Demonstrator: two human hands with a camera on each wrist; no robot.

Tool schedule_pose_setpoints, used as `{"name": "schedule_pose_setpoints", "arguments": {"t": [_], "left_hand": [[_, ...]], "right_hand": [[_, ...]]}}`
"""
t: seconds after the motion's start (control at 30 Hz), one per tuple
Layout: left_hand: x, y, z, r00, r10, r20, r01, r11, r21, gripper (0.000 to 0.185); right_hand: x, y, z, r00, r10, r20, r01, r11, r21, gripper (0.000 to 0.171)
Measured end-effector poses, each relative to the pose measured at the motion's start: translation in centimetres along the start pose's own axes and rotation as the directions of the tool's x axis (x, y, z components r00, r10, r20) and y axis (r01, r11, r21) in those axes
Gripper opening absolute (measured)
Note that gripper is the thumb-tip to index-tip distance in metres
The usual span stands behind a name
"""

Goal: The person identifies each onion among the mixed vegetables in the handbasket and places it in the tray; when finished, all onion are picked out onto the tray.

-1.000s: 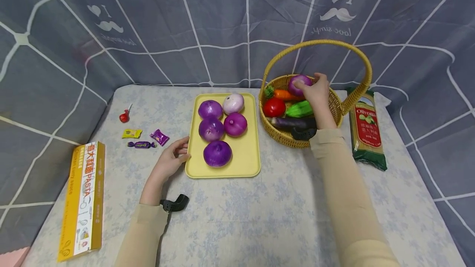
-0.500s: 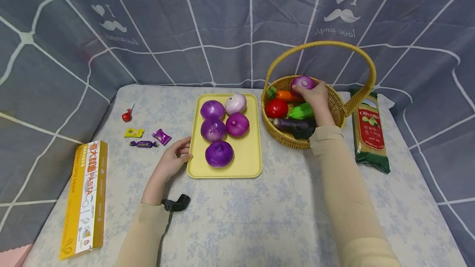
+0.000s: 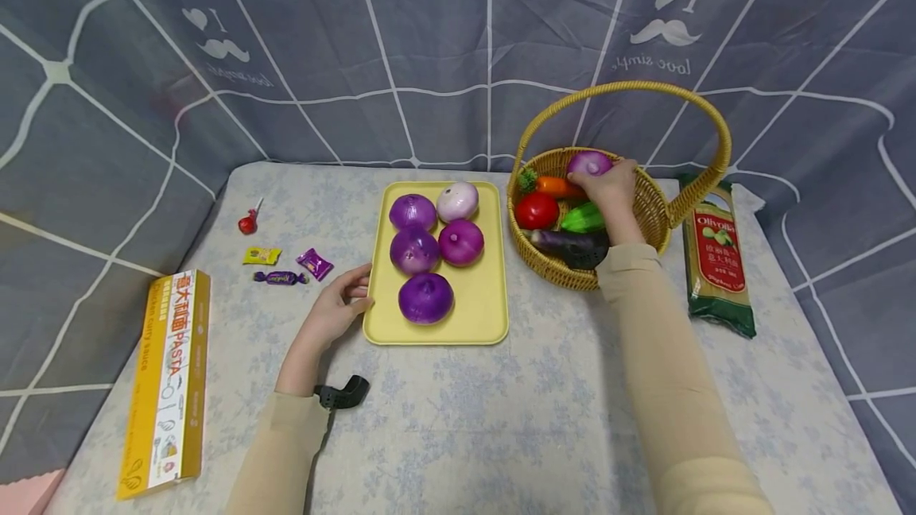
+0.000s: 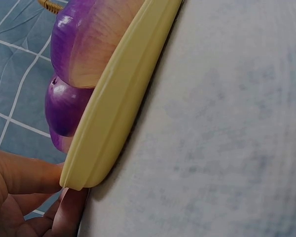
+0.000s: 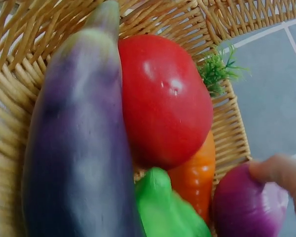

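Note:
In the head view my right hand (image 3: 614, 191) grips a purple onion (image 3: 590, 163) at the back of the wicker basket (image 3: 541, 266). The right wrist view shows the thumb (image 5: 276, 170) on that onion (image 5: 246, 205). Around it lie a carrot (image 3: 554, 187), a tomato (image 3: 537, 211), a green vegetable (image 3: 583, 218) and an eggplant (image 3: 565, 244). My left hand (image 3: 335, 307) pinches the left edge of a yellow tray (image 3: 475, 316), with fingers partly under the rim in the left wrist view. Several purple onions (image 3: 425, 298) and a whitish one (image 3: 457, 202) rest on the tray.
A tall handle (image 3: 633, 87) arches over the basket. Right of it lies a pasta packet (image 3: 719, 253). At left are a lollipop (image 3: 248, 221), a yellow candy (image 3: 261, 255), two purple candies (image 3: 315, 263) and a long pasta box (image 3: 164, 384). Patterned cloth hangs behind the table.
My right hand has lowered the purple onion slightly into the basket. The left hand stays at the tray's edge. The whole head view has shifted a little.

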State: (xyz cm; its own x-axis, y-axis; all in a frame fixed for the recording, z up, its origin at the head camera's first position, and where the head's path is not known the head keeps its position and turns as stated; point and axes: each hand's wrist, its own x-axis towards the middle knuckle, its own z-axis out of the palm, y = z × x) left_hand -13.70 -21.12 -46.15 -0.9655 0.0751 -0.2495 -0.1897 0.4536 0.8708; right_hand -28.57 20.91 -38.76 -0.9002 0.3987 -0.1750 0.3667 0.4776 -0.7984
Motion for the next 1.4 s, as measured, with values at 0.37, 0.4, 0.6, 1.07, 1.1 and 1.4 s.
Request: {"name": "schedule_pose_setpoints", "arguments": {"t": [0.37,0.4,0.6,1.07,1.1,1.4], "left_hand": [[0.1,0.2,0.1,1.0,-0.007,0.013,0.007,1.0,0.016,0.06],[0.0,0.2,0.0,1.0,-0.007,0.012,0.007,1.0,0.018,0.06],[0.1,0.1,-0.1,1.0,-0.015,0.015,0.014,1.0,0.027,0.06],[0.1,0.2,0.0,0.999,-0.027,0.017,0.027,1.0,0.01,0.061],[0.0,0.2,0.0,0.999,-0.029,0.017,0.029,1.0,0.012,0.061],[0.1,0.3,0.0,1.0,-0.02,0.01,0.02,1.0,0.019,0.06]], "right_hand": [[-1.3,-0.6,-1.8,1.0,-0.001,0.027,-0.001,0.998,0.065,0.093],[-1.5,-0.6,-2.0,0.999,-0.004,0.038,0.001,0.997,0.074,0.093],[-3.6,-0.7,-3.4,0.991,-0.018,0.129,0.004,0.994,0.108,0.097],[-10.8,1.8,-3.0,0.964,-0.158,0.216,0.142,0.986,0.089,0.089],[-11.3,1.9,-2.8,0.959,-0.174,0.222,0.155,0.983,0.102,0.088],[-14.8,2.2,-0.1,0.903,-0.286,0.32,0.215,0.946,0.241,0.083]]}}
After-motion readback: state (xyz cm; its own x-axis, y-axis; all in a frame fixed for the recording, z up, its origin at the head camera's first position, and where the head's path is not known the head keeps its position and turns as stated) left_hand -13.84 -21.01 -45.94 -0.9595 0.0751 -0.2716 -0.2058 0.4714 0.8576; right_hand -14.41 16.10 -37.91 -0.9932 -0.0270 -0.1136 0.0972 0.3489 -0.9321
